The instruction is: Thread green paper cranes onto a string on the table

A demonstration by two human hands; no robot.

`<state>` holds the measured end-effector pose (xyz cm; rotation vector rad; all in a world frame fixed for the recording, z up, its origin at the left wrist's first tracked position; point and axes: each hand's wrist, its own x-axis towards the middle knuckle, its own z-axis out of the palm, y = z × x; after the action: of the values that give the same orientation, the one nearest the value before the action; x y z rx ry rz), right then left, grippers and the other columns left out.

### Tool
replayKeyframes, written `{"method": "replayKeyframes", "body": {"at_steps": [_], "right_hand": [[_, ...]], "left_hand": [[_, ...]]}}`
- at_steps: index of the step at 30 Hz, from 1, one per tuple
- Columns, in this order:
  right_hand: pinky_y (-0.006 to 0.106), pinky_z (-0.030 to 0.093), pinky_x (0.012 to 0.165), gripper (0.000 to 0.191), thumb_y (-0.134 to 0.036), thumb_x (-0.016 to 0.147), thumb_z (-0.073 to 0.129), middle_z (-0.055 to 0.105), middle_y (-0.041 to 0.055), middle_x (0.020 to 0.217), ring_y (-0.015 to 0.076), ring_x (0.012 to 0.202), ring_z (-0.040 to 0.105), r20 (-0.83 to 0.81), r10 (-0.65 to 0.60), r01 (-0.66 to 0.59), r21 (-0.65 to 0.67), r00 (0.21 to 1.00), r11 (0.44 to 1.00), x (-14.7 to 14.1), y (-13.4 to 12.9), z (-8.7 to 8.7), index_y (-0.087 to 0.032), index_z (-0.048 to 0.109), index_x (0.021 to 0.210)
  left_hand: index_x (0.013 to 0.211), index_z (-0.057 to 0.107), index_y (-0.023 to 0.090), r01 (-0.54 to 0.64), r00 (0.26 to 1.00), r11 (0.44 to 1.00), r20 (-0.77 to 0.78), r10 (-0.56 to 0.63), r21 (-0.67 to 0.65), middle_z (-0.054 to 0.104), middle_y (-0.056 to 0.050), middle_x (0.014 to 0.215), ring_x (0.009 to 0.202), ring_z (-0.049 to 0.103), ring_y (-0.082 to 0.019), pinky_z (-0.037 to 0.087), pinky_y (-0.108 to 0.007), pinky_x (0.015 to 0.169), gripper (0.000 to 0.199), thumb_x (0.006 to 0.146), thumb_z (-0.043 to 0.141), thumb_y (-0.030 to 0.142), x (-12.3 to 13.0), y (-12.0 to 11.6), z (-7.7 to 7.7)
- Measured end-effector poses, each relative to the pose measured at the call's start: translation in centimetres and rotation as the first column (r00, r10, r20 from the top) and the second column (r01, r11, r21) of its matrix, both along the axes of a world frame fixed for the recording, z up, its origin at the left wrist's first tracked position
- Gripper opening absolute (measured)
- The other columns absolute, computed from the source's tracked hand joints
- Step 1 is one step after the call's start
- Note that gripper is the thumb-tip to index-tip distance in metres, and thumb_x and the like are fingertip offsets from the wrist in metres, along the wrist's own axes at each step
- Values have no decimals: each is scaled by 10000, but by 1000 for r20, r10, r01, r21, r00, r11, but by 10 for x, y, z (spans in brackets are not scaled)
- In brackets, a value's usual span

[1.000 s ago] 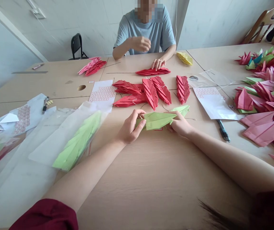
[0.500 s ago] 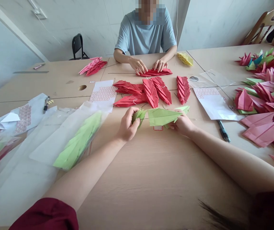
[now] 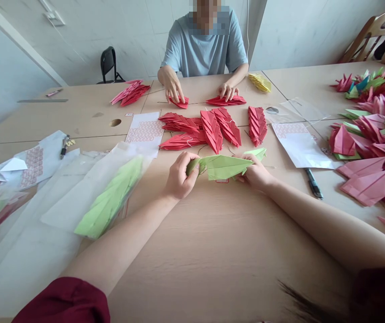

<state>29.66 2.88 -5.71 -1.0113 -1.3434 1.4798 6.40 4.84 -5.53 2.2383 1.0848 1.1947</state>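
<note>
My left hand (image 3: 181, 176) is closed around a small stack of folded green paper pieces, mostly hidden by the fingers. My right hand (image 3: 255, 174) grips a folded green paper piece (image 3: 227, 167) by its right end; its left end meets the stack. Another green paper tip (image 3: 258, 154) shows above the right hand. A thin dark string seems to run between the green pieces near the left fingers. Just beyond my hands lie several bundles of folded red paper (image 3: 212, 130).
Across the table, a person (image 3: 201, 49) handles red folded paper (image 3: 225, 100). Plastic bags (image 3: 64, 215), one with green pieces, lie at the left. A colourful heap of folded paper (image 3: 374, 130) fills the right. A pen (image 3: 314, 184) lies near a printed sheet (image 3: 301, 146).
The green piece in my right hand has moved slightly left, closing the gap to the stack in my left hand. The person's hand across the table has moved left onto a separate red piece.
</note>
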Motion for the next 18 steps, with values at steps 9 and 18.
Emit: {"method": "replayKeyframes", "body": {"at_steps": [9,18], "right_hand": [[224,208,404,76,-154,588,417,356,-49,415,63,384,288,100,0,1,-9,995,1000,2,0,-2,-179,446,523],[229,220,399,195,-172,586,446,255,-61,426,66,399,274,77,-75,80,-63,994,995,-3,-1,2,-210,293,471]], "left_hand": [[965,566,177,76,997,993,-41,-73,93,607,-62,910,872,569,-179,464,-309,803,103,916,496,237,1,0,1],[1001,560,168,179,981,983,-79,-175,47,611,-82,948,923,576,-192,457,-314,834,156,935,477,283,1,-3,2]]}}
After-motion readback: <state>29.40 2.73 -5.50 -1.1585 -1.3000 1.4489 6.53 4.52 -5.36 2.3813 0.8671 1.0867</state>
